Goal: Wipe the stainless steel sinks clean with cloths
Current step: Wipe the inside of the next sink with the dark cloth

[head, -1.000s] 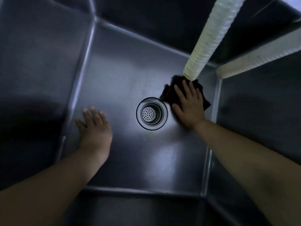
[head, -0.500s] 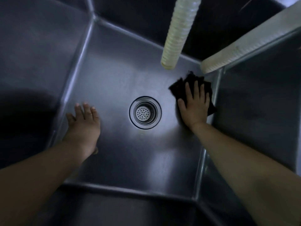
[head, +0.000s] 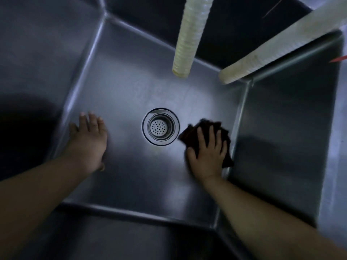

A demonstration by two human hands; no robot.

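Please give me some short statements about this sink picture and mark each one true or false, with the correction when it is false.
1. The right hand presses a dark cloth flat on the stainless steel sink floor. True.
2. The left hand holds a second cloth. False: it rests bare and open on the floor.
3. The round perforated metal drain strainer lies between the hands. True.
4. The pale ribbed hose touches the cloth. False: its end hangs apart from the cloth, further back over the sink.
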